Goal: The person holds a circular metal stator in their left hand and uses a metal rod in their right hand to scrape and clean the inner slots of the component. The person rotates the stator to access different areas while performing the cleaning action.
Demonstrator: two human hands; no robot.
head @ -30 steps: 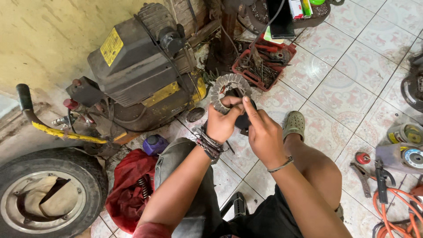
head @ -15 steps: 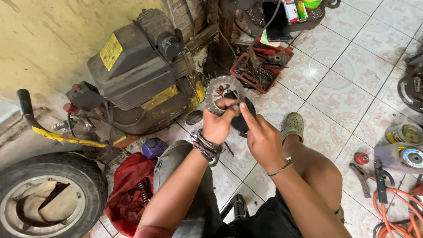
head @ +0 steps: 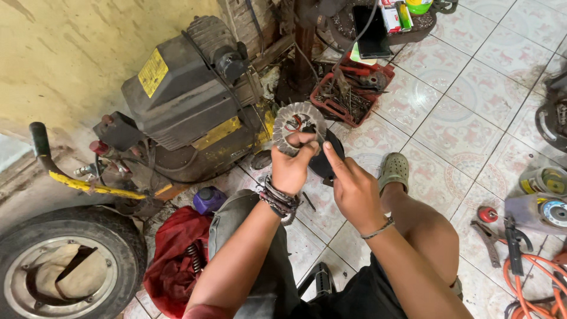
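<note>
Hands gripping toothed metal ring, tiled floor, yellow wall

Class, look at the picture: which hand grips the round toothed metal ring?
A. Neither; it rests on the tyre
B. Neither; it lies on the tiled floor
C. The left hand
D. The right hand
C: the left hand, the one with wristbands, pinches the toothed metal ring up off the floor, while the right hand points beside it.

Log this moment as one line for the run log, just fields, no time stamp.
left hand: grips toothed metal stator ring | right hand: index finger at ring's edge | behind: air compressor, red parts tray | floor: tiled
</note>
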